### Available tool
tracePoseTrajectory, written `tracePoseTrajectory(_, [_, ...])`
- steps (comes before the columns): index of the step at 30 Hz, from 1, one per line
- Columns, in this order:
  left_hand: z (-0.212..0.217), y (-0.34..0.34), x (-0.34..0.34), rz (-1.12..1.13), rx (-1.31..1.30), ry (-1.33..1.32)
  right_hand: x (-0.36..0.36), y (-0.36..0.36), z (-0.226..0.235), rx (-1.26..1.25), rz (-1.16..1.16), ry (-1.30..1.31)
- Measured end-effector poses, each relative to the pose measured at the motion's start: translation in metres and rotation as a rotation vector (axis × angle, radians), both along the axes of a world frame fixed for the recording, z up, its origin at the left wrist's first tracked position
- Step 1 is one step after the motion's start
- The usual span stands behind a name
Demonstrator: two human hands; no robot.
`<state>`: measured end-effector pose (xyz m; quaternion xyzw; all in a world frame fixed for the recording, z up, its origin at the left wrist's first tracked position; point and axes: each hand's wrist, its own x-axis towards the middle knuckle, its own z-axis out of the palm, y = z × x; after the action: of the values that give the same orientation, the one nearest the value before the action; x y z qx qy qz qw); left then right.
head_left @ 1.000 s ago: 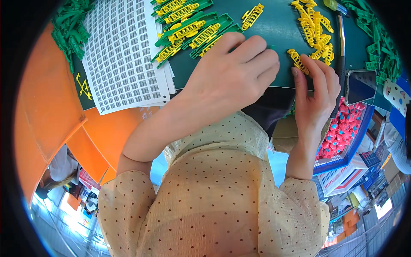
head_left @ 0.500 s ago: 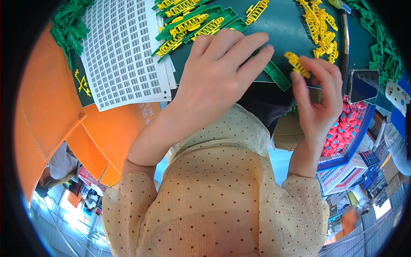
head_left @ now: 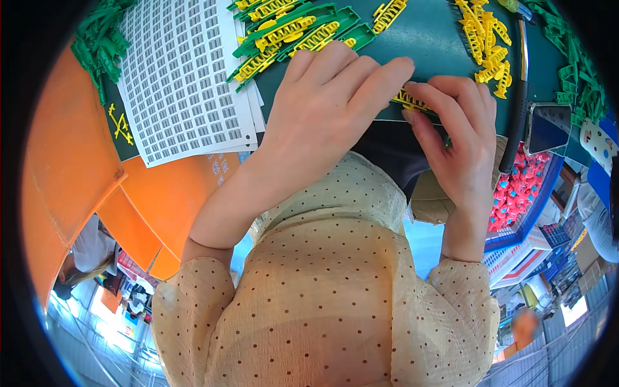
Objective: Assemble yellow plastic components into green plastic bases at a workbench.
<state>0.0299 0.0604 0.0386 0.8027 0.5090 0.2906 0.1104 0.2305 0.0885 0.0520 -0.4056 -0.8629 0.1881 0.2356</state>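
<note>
My right hand [head_left: 459, 122] pinches a small yellow ladder-like plastic piece [head_left: 407, 100] between thumb and fingers. Close against it is my left hand [head_left: 325, 97], its fingers bent downward over the table edge. A long green plastic channel that the left hand was holding is now almost wholly covered by both hands. Beyond the left hand lie several green channels [head_left: 348, 19] with yellow pieces set in them. One loose yellow piece [head_left: 388, 15] rests to their right, and a pile of yellow pieces [head_left: 480, 39] lies farther right on the green table [head_left: 425, 39].
White printed sheets [head_left: 180, 84] lie at left, beside green parts [head_left: 100, 42] and thin yellow scraps [head_left: 120, 124]. On the right are a black-handled tool [head_left: 516, 122], a phone [head_left: 548, 129], more green parts [head_left: 583, 77] and a blue crate [head_left: 548, 200] of pink pieces [head_left: 516, 197].
My right hand has moved left, bringing the yellow piece up against my left hand, where the green channel was showing. The left hand has barely moved.
</note>
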Motion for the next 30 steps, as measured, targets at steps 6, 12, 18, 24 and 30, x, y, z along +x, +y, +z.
tracePoseTrajectory(6, [-0.002, -0.001, -0.002, -0.018, 0.001, 0.026, -0.001, 0.004, -0.001, 0.055, 0.054, 0.019])
tracePoseTrajectory(12, [-0.002, -0.002, -0.002, -0.031, -0.001, 0.046, 0.001, 0.005, -0.005, 0.056, 0.071, 0.014])
tracePoseTrajectory(18, [-0.009, -0.002, -0.005, -0.048, 0.028, 0.058, 0.0, 0.005, -0.006, 0.024, 0.06, 0.004])
tracePoseTrajectory(24, [-0.004, -0.002, -0.003, -0.062, 0.061, 0.126, 0.0, 0.005, -0.007, 0.004, 0.036, 0.006])
tracePoseTrajectory(30, [-0.004, -0.002, -0.005, -0.072, 0.062, 0.135, -0.002, 0.002, -0.009, 0.057, 0.015, 0.014])
